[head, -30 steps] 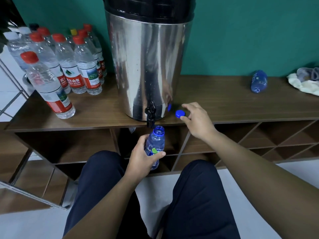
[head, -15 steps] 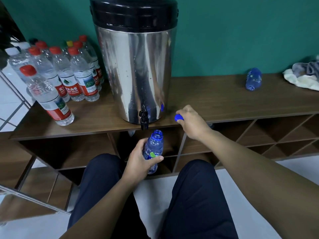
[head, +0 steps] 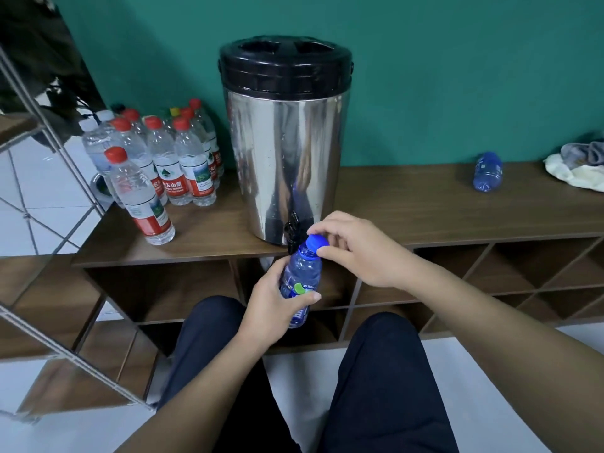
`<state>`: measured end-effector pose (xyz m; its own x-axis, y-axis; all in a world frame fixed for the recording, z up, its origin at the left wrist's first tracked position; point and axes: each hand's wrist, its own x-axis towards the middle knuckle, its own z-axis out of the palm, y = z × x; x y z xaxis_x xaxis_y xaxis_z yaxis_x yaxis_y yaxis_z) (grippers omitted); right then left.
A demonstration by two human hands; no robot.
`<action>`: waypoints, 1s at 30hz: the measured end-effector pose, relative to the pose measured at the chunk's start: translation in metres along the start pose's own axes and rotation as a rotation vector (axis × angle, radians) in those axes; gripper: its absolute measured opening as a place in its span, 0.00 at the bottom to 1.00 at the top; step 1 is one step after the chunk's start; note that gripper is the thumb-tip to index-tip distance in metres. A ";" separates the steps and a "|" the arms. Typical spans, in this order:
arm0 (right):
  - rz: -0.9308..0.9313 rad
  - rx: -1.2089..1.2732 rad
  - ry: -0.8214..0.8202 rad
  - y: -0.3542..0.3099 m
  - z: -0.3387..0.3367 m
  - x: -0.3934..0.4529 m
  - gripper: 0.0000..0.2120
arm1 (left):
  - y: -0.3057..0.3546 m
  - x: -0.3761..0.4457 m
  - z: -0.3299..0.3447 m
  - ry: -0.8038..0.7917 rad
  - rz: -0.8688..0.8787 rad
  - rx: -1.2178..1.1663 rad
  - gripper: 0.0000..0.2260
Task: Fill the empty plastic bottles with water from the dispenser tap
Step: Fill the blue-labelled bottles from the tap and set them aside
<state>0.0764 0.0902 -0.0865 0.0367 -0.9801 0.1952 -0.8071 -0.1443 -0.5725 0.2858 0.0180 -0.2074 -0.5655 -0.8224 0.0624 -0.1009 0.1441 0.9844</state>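
Teal wall behind the bench [head: 425, 207]: the right hand [head: 356, 246] has lifted the blue cap [head: 317, 240] off it and now pinches it onto the blue bottle [head: 299, 279] — gripped by the left hand [head: 277, 305] below the tap [head: 292, 231] — so capping has begun.

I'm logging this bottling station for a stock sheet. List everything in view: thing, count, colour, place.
water dispenser: one, steel with black lid, on the shelf top, centre
dispenser tap: one, black, at the dispenser's base
blue bottle: one, held below the tap
blue cap: one, on that bottle's mouth
capped clear bottles: about ten, mostly red caps, two white, one yellow; shelf top, left
lying blue bottle: one, on its side, shelf top, right
cloths: a heap, grey and cream, far right
wooden shelf unit: one, brown, against the teal wall
left hand: grips the blue bottle's body
right hand: pinches the blue cap
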 end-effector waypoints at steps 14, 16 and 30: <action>-0.273 -0.295 -0.210 -0.080 -0.034 0.031 0.14 | 0.039 -0.025 -0.061 -0.042 0.022 -0.042 0.34; -0.261 -0.368 -0.197 -0.090 -0.033 0.042 0.11 | 0.046 -0.025 -0.067 -0.020 0.034 -0.041 0.33; -0.344 -0.332 -0.248 -0.134 -0.027 0.116 0.24 | 0.075 -0.001 -0.132 0.163 0.098 -0.053 0.34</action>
<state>0.1728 -0.0008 0.0345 0.4373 -0.8926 0.1100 -0.8654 -0.4509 -0.2185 0.3868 -0.0433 -0.1120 -0.4301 -0.8846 0.1803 -0.0064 0.2027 0.9792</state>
